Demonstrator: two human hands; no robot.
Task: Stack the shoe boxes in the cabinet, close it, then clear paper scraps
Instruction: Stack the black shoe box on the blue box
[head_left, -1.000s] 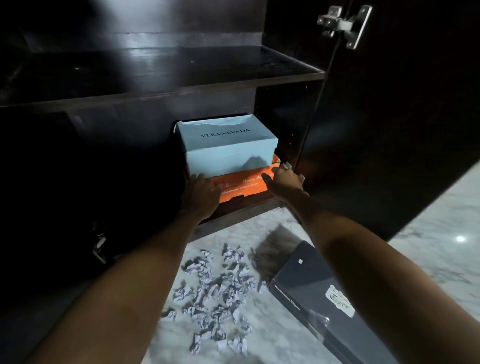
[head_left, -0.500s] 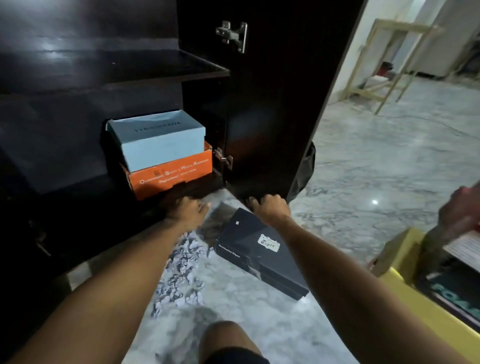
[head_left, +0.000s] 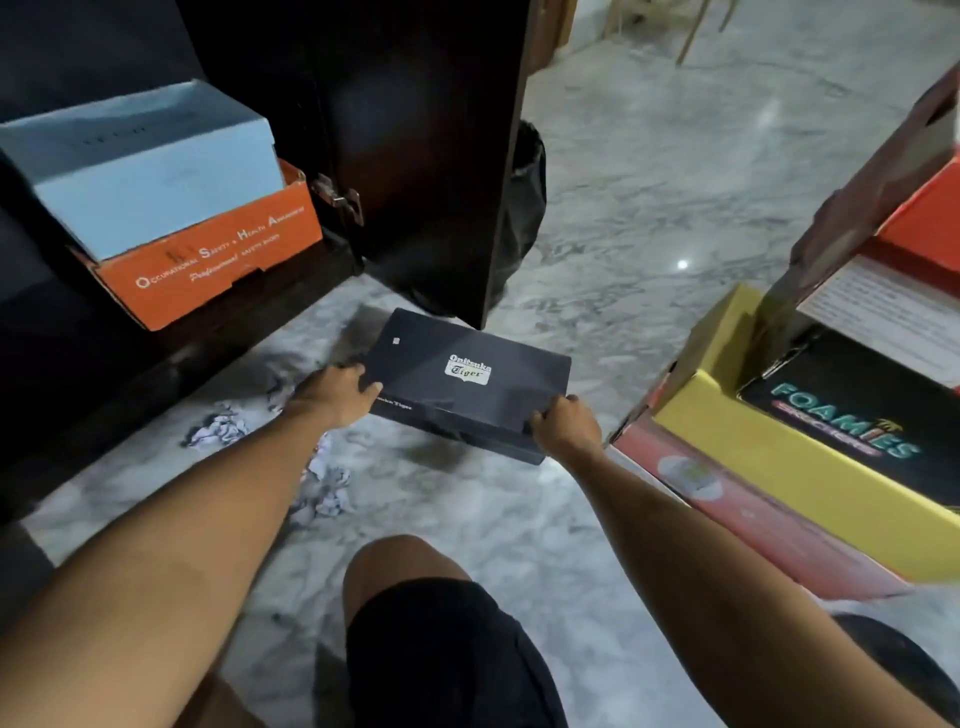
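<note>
A dark navy shoe box (head_left: 467, 379) with a white label lies on the marble floor in front of the open cabinet. My left hand (head_left: 337, 395) grips its near left corner and my right hand (head_left: 566, 423) grips its near right corner. Inside the dark cabinet (head_left: 260, 312), on the bottom shelf, a light blue box (head_left: 145, 166) sits on top of an orange box (head_left: 208, 265). Crumpled paper scraps (head_left: 223, 428) lie on the floor left of my left arm, partly hidden by it.
The cabinet's open door (head_left: 431, 156) stands just behind the navy box, with a black bag (head_left: 524, 192) beyond it. At the right is a pile of boxes: a yellow one (head_left: 795, 467), a pink one (head_left: 753, 514), a black one (head_left: 852, 415). My knee (head_left: 415, 613) is below.
My hands left the stacked boxes in the cabinet, dropped to the floor and took hold of the navy box. The view swung right and down.
</note>
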